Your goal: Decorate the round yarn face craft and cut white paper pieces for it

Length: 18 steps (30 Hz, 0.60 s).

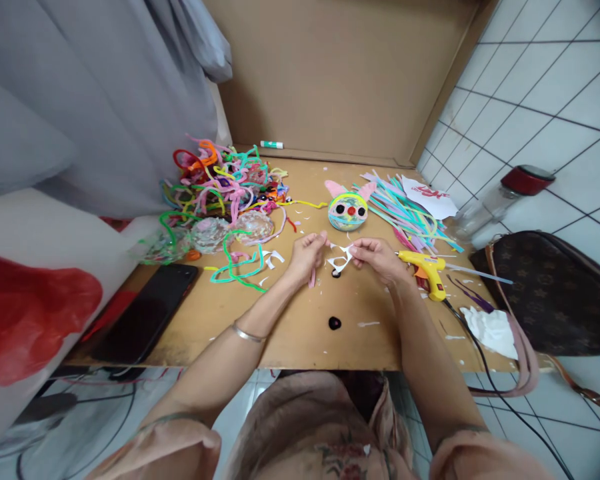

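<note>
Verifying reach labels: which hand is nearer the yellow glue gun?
Right. The right hand is just left of the yellow glue gun; the left hand is farther left, past the white paper scrap.

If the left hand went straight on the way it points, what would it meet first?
Past the white paper scrap beside it, the left hand would probably meet the pink-eared round figure, though the hand's height above the table is unclear.

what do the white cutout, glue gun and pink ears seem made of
White cutout: likely paper, matte; thin, with cut-out gaps.
Glue gun: probably hard plastic, smooth; yellow moulded-looking body.
Pink ears: perhaps chenille or felt, soft; fuzzy-looking surface.
</note>
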{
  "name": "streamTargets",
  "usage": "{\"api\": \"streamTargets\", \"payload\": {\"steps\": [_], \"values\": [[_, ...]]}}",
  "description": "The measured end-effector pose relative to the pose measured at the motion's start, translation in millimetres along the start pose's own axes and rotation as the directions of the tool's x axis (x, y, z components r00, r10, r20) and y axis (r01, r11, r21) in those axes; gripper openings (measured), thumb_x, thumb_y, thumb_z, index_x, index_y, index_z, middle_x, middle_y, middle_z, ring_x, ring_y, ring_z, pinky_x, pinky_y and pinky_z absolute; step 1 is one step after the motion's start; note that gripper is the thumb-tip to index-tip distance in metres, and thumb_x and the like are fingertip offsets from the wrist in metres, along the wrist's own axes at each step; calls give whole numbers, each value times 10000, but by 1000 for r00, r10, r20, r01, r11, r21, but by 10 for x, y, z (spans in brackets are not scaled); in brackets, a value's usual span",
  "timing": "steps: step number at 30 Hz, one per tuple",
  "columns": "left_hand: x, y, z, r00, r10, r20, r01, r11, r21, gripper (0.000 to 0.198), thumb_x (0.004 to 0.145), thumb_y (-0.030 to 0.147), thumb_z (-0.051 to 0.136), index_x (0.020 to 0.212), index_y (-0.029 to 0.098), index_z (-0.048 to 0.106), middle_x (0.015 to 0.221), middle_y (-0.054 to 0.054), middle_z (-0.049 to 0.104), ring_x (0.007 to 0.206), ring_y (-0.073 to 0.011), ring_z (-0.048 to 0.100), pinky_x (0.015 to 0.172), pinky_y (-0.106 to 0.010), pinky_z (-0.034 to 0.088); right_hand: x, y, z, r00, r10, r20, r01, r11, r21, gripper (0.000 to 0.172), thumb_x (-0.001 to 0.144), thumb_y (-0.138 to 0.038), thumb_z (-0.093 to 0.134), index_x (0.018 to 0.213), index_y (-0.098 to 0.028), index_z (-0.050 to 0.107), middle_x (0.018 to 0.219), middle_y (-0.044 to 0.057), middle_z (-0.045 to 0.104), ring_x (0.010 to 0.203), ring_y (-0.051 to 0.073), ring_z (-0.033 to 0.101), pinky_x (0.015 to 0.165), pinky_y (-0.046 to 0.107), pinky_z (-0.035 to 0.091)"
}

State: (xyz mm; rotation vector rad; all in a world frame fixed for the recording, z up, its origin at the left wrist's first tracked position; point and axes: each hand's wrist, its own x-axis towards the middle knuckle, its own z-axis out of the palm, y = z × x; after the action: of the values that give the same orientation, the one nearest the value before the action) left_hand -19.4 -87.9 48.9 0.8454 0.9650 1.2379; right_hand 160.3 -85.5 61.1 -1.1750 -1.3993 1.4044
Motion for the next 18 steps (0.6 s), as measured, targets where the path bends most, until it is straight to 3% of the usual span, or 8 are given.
{"api": "streamTargets", "payload": {"steps": [3, 7, 13, 18], "values": [[-11, 10, 24, 995, -73, 66, 77, 995, -56, 394, 800, 462, 744, 674, 147, 543, 454, 144, 213, 371, -8, 150, 380, -155, 124, -2, 8, -5, 1000, 6, 5, -6, 1000, 8, 402, 575, -495, 857, 734, -168, 685, 569, -28, 586, 517, 84, 458, 544, 258, 370], [-16, -14, 51, 994, -90, 59, 95, 991, -92, 359, 811, 408, 756, 694, 144, 541, 459, 142, 239, 364, -4, 161, 367, -145, 118, 1, 21, -5, 1000, -9, -14, 10, 1000, 24, 400, 578, -494, 858, 758, -171, 703, 586, -22, 596, 527, 88, 473, 536, 253, 373], [31, -110, 40, 995, -96, 34, 98, 992, -75, 292, 953, 337, 560, 733, 145, 570, 437, 131, 232, 342, -26, 163, 354, -148, 175, 5, 27, -2, 1000, -1, -26, 2, 999, 36, 398, 554, -463, 877, 778, -175, 719, 598, -13, 609, 543, 100, 506, 539, 251, 396], [70, -176, 35, 999, -26, -27, 27, 1000, 16, 121, 917, 218, 530, 840, 154, 597, 508, 84, 431, 356, -48, 304, 376, -165, 272, -18, 5, 6, 999, -4, 41, 3, 1000, 15, 337, 581, -395, 858, 807, -177, 733, 649, -16, 624, 545, 93, 496, 550, 251, 398]]}}
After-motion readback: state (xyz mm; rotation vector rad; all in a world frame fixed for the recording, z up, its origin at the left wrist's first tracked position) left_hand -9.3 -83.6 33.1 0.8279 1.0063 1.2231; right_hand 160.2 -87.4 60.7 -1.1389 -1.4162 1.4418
